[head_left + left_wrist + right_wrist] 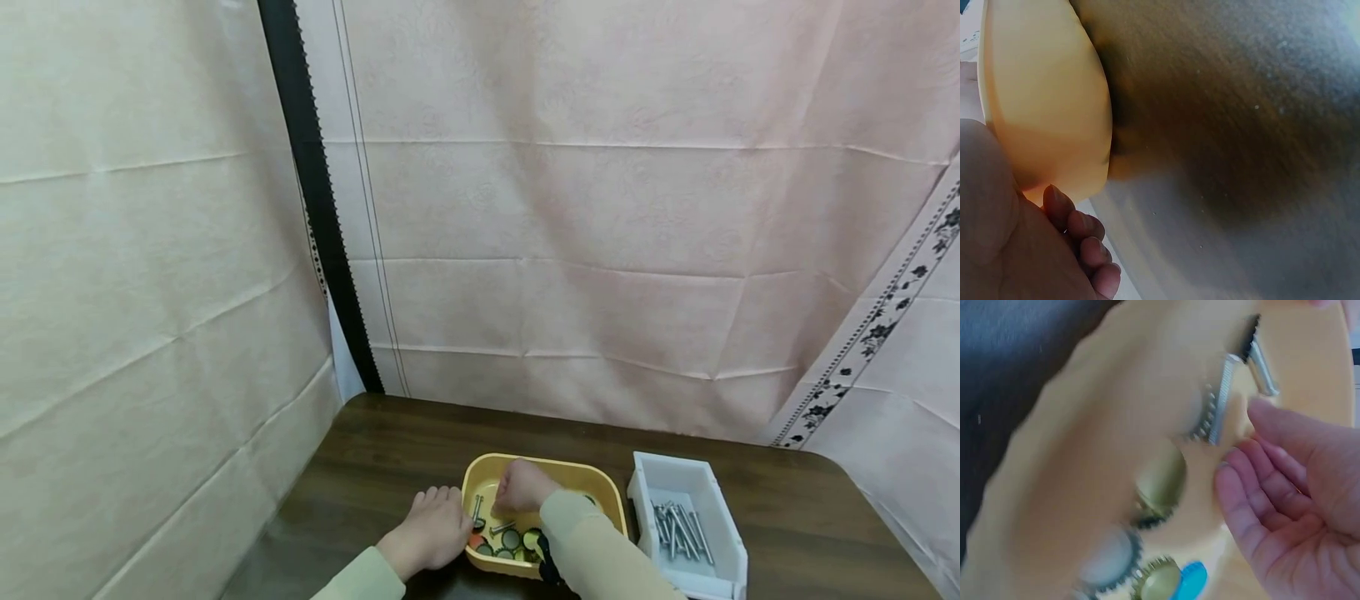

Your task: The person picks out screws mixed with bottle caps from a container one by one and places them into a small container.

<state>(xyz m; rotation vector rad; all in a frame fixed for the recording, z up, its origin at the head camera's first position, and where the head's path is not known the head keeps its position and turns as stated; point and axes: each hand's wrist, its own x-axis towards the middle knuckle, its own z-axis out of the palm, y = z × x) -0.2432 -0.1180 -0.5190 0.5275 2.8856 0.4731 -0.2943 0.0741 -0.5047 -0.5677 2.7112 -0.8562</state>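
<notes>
A yellow plastic tub (592, 477) on the table holds several bottle caps (511, 539) and a few metal bolts (502, 527). My right hand (523, 486) is inside it near the far wall. In the right wrist view, its fingers (1238, 494) are loosely bent beside a bolt (1224, 400), with a gap to the thumb and nothing visible between them. A gold cap (1161, 478) and a blue piece (1190, 581) lie nearby. My left hand (435, 527) rests against the tub's left side, its fingers (1093, 252) relaxed along the outer wall.
Right of the tub stands a white box (733, 533) with several bolts (682, 531) in it. Both containers sit on a dark wooden table (420, 429). Pale cloth (600, 208) hangs behind the table and along its sides.
</notes>
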